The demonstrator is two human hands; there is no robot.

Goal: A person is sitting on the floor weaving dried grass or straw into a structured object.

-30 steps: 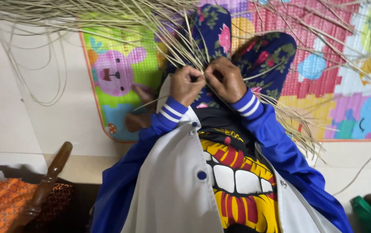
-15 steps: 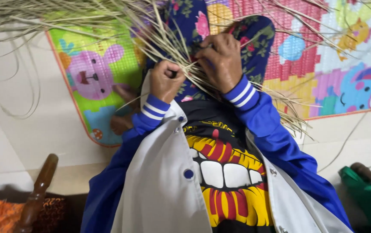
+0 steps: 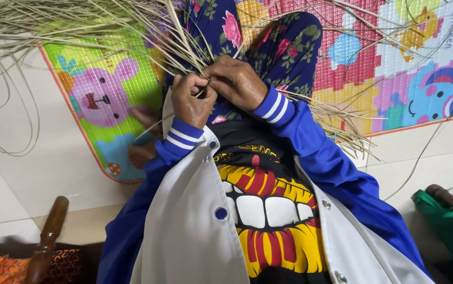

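My left hand (image 3: 190, 100) and my right hand (image 3: 235, 82) meet in front of my chest, over my lap in floral trousers (image 3: 284, 47). Both pinch thin pale straw strands (image 3: 181, 42) that fan up and out to the left from my fingers. The fingertips touch where the strands cross. More loose straw (image 3: 342, 126) lies across my right thigh. I wear a blue and white jacket with striped cuffs.
A colourful cartoon play mat (image 3: 100, 100) covers the pale tiled floor under my legs. Long loose strands (image 3: 10, 105) curl on the floor at left. A brown wooden chair arm (image 3: 47, 236) is at lower left, a green bag (image 3: 450, 221) at lower right.
My hands have come closer together, the left one rising to meet the right. The view has shifted slightly.
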